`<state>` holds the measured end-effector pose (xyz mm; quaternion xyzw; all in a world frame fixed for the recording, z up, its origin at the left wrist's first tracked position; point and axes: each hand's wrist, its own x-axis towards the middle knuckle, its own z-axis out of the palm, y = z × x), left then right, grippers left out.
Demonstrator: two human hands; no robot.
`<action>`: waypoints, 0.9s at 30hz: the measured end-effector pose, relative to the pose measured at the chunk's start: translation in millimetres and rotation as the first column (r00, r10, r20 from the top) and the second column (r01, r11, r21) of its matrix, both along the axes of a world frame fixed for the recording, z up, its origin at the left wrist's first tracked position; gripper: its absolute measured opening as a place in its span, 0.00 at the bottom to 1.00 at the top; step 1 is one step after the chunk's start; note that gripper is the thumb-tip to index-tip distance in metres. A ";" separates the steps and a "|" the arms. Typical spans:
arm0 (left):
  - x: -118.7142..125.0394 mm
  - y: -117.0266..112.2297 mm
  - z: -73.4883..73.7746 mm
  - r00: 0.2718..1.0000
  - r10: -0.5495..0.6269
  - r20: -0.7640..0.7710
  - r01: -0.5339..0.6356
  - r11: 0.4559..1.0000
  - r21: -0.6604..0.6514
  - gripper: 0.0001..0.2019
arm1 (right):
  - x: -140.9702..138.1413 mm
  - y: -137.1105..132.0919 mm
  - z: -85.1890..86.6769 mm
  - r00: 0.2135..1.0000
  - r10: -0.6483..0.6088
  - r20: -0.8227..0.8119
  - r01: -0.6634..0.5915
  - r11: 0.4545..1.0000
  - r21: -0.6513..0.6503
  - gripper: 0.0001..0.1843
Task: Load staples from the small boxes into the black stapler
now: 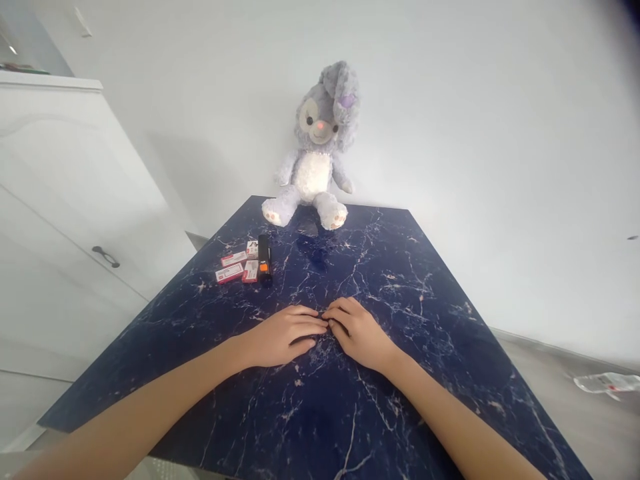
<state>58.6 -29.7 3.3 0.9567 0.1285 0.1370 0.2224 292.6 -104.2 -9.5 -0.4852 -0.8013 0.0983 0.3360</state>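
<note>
My left hand [289,335] rests on the dark blue marbled table [320,413], fingers stretched toward the right, with nothing seen in it. Facing it, my right hand [357,333] lies on the same surface, its fingers apart and slightly bent, also holding nothing visible. The fingertips of both hands come together near the middle of the table. Beyond my left hand lies a black, elongated object with an orange button [263,267], perhaps a flashlight. Touching or close to its left side are several small white and red boxes [230,273].
A grey plush rabbit [314,173] sits at the table's far edge against the white wall [475,133]. To the left stands a white cabinet [60,200] with a dark handle [105,257]. A clear plastic bottle [607,383] lies on the floor at right.
</note>
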 end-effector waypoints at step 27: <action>-116.7 157.0 6.3 0.333 0.917 0.222 -0.903 0.378 -0.206 0.23 | 3.2 -1.0 -5.7 0.999 0.001 0.032 -0.001 1.000 -0.024 0.14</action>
